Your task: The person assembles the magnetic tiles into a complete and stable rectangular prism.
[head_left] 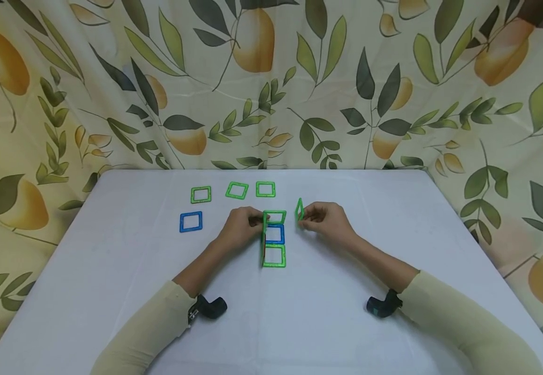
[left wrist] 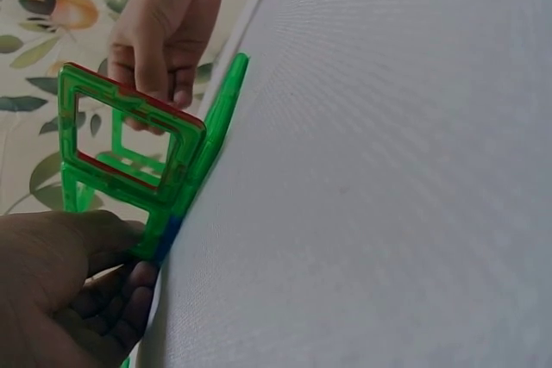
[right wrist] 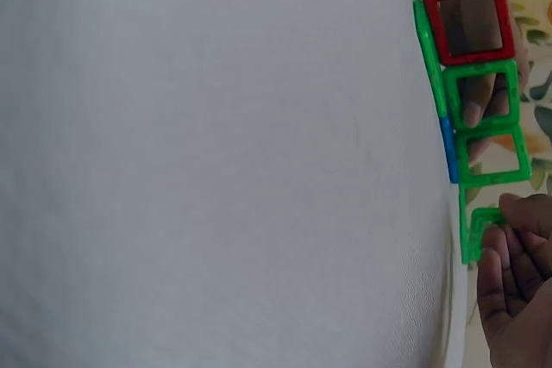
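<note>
Green translucent plastic square frame tile (head_left: 299, 211) stood on edge above the desk (head_left: 112, 291), pinched between the fingertips of the right hand (head_left: 324, 221), just right of the flat row of tiles. That row, a green, a blue and a green square frame (head_left: 274, 240), lay mid-desk with upright green and red frames (left wrist: 129, 135) rising along its left edge, where the left hand (head_left: 239, 227) pinched the far upright tile. The tiles looked light, stiff and smooth, likely best held by the thin rim rather than the open centre; upright ones seemed easy to tip. Further back lay three loose green square frames (head_left: 236, 190) and, to the left, one blue square frame (head_left: 190, 222). A leaf-and-fruit curtain (head_left: 271, 78) hung behind.
</note>
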The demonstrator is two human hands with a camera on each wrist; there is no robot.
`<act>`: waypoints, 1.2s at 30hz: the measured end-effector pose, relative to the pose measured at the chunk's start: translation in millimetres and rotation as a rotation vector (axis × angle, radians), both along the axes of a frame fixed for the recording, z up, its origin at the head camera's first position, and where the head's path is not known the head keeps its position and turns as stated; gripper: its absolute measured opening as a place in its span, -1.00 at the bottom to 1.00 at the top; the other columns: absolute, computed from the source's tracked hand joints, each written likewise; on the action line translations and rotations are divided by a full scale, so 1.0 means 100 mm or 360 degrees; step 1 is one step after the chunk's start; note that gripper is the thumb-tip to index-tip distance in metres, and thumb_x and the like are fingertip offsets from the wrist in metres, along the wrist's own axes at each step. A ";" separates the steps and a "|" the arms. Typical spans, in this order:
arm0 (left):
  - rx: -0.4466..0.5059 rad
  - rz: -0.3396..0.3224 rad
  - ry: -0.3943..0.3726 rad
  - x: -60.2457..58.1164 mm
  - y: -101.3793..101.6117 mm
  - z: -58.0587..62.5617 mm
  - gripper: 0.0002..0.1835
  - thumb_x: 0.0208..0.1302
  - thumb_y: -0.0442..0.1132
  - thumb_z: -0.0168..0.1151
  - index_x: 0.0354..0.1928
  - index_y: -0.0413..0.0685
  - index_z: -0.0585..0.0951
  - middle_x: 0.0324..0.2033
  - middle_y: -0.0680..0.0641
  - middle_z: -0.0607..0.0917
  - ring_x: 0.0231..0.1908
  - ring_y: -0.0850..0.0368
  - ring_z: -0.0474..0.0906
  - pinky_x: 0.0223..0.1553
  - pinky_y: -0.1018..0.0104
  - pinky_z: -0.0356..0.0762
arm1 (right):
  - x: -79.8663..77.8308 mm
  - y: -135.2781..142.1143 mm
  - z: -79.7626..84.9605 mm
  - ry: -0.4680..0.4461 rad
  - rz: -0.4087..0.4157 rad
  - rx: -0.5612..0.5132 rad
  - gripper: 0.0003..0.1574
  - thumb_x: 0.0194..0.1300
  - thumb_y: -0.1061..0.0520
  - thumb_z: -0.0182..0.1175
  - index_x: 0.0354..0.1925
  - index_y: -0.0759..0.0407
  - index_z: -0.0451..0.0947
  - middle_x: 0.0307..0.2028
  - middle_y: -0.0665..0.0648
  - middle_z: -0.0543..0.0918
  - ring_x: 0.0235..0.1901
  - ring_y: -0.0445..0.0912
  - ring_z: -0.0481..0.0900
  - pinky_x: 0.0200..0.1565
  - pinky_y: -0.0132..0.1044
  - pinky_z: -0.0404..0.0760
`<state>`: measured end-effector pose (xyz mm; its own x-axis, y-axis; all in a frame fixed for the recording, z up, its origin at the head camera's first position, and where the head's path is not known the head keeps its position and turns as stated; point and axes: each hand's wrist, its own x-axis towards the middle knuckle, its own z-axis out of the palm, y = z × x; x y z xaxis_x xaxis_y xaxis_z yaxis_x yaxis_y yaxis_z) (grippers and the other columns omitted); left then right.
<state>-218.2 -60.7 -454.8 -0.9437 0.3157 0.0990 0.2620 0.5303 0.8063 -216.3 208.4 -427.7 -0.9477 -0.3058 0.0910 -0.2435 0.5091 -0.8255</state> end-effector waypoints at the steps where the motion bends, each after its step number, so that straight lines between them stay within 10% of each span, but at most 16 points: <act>1: 0.0003 -0.0001 0.0001 0.00 0.00 0.00 -0.77 0.36 -0.40 0.42 0.02 -0.23 0.78 -0.11 -0.10 0.79 -0.17 0.12 0.66 -0.10 0.28 0.65 | 0.01 0.00 -0.01 -0.0006 0.0002 -0.0006 -0.84 0.26 0.32 0.49 -0.19 0.32 0.73 -0.34 0.10 0.76 -0.36 -0.06 0.65 -0.32 -0.40 0.60; 36: 0.0015 -0.0017 0.0003 0.01 -0.01 0.01 -0.79 0.36 -0.39 0.42 0.01 -0.24 0.79 -0.14 -0.09 0.79 -0.21 0.12 0.65 -0.14 0.29 0.65 | 0.38 -0.23 -0.04 -0.0034 0.0168 -0.0212 -0.81 0.17 0.37 0.53 -0.22 0.35 0.76 -0.35 0.12 0.77 -0.39 -0.08 0.66 -0.32 -0.41 0.64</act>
<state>-216.9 -62.0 -453.8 -0.9400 0.3249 0.1041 0.2694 0.5197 0.8107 -178.0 185.8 -431.5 -0.9132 -0.3902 0.1175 -0.2715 0.3677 -0.8894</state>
